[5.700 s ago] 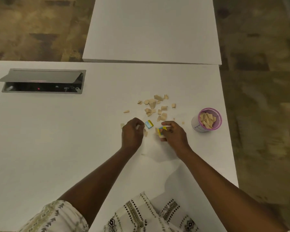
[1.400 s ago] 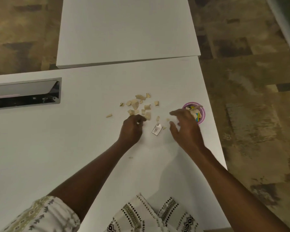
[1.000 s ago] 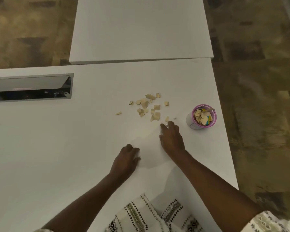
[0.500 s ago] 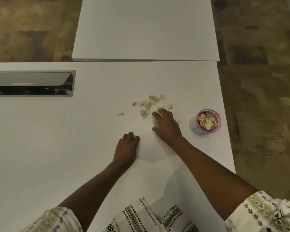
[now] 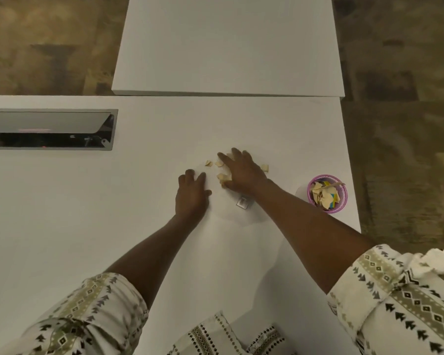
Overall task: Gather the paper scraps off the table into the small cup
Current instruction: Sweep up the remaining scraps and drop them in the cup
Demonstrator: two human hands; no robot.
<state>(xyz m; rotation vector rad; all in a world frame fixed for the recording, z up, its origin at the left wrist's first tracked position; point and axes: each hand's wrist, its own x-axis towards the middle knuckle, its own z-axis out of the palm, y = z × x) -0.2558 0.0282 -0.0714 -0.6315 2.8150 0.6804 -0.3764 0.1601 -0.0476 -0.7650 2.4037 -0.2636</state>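
On the white table [image 5: 87, 213], head view: right hand [image 5: 241, 172] spread flat over the paper scraps [image 5: 222, 177], likely to rake them together, gripping nothing visible. Left hand [image 5: 191, 196] lies open and empty beside them. Small cup [image 5: 327, 193] waits well right, already part-filled.

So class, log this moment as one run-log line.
right hand: spread over paper scraps | left hand: flat on table | cup: part-filled

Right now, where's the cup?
In the head view, the small pink cup stands at the white table's right edge, right of the right hand.
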